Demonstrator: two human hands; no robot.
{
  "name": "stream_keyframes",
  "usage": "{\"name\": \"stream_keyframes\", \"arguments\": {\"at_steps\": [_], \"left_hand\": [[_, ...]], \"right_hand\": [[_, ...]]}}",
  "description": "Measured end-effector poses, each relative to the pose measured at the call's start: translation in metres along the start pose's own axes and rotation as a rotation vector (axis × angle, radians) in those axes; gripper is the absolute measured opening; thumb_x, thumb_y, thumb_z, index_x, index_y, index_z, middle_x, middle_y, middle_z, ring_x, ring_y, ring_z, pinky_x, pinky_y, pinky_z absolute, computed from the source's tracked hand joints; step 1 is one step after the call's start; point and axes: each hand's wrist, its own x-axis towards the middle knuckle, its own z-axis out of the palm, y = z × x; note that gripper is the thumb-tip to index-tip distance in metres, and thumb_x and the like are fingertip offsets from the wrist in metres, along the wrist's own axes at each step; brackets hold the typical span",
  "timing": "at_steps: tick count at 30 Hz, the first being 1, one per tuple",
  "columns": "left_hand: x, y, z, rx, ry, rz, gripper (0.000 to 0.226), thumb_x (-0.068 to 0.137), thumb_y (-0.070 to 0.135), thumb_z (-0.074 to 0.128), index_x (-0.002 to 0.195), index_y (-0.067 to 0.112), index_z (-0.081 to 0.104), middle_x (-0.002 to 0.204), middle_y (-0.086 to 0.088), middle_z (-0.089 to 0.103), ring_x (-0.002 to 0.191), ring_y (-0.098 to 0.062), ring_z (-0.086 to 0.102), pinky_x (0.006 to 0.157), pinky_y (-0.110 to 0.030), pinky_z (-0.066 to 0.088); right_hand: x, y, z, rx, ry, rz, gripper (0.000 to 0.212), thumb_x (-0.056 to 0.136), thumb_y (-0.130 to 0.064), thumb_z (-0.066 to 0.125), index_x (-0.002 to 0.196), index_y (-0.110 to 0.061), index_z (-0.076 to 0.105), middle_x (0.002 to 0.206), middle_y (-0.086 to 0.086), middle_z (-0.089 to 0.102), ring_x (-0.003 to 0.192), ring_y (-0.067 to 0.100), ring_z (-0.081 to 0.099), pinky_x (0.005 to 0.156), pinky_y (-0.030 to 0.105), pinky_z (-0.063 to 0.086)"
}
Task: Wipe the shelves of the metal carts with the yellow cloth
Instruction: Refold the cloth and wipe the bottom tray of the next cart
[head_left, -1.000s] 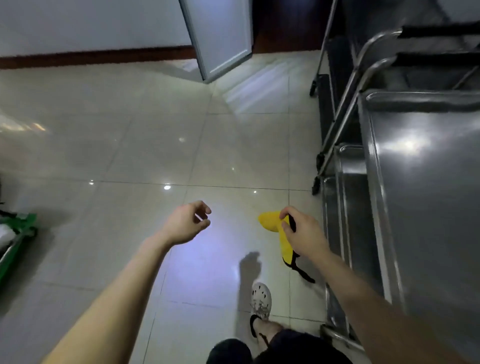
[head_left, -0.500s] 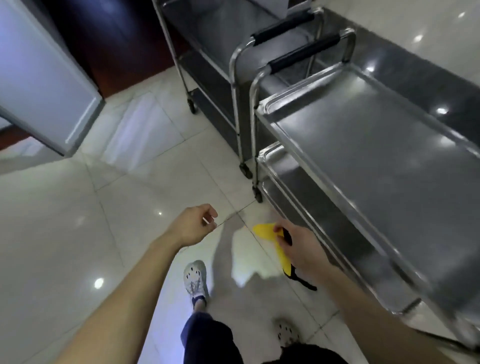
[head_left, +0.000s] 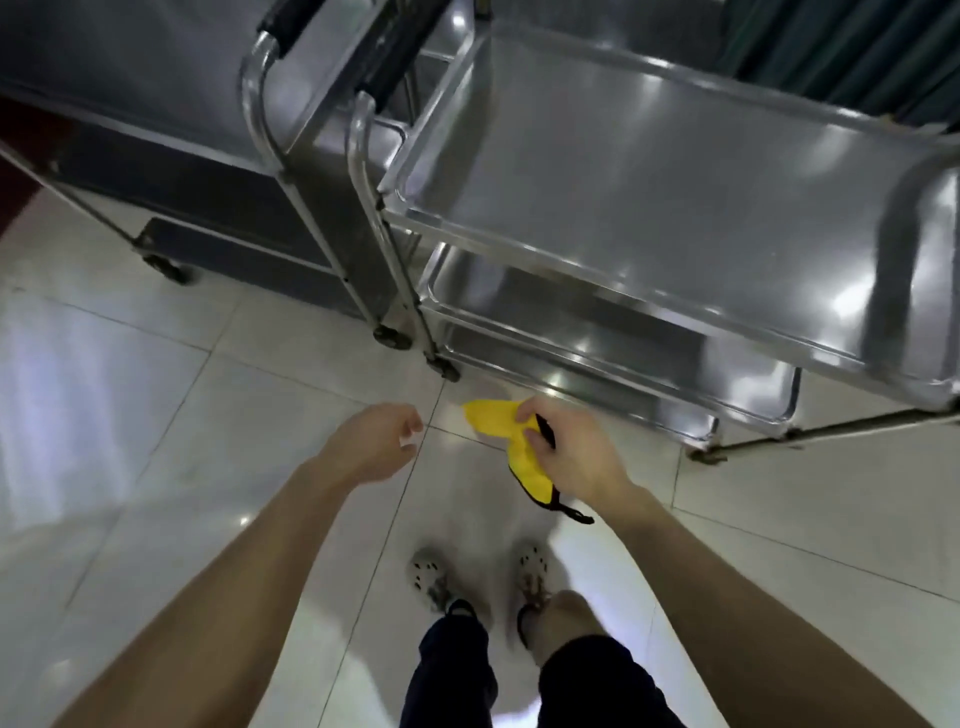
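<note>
Yellow cloth (head_left: 494, 419) with dark trim, crumpled, pinched in the right hand (head_left: 576, 457) over the tiled floor (head_left: 156, 415), long axis hanging downward; nearer stainless-steel cart's top shelf (head_left: 675, 171) ahead-right, closest to that hand; left hand (head_left: 376, 441) loosely curled, holding nothing.

My left hand (head_left: 375, 441) reaches forward and down, fingers loosely curled, holding nothing. Near it, my right hand (head_left: 576, 457) grips the cloth (head_left: 523, 461), knuckles up.
</note>
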Motion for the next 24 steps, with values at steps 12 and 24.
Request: {"name": "stream_keyframes", "arguments": {"at_steps": [12,24], "left_hand": [[0.140,0.007,0.053,0.081,-0.049,0.120,0.043,0.084,0.025,0.084,0.125,0.025,0.071,0.131,-0.003,0.059,0.128,-0.028,0.058,0.099,-0.042,0.054],[0.425,-0.043,0.254,-0.420,0.211,0.064,0.034,0.103,0.028,0.072,0.133,0.015,0.065,0.113,-0.010,0.073,0.098,-0.029,0.068,0.084,-0.041,0.054]], "right_hand": [[0.021,0.034,0.047,0.104,0.106,0.020,0.027,0.103,-0.013,0.058,0.114,-0.037,0.062,0.088,-0.036,0.058,0.064,0.002,0.052,0.059,0.014,0.034],[0.190,0.310,0.235,0.359,0.307,0.368,0.030,0.099,-0.015,0.072,0.126,-0.020,0.061,0.078,0.006,0.064,0.068,0.017,0.062,0.060,0.038,0.049]]}}
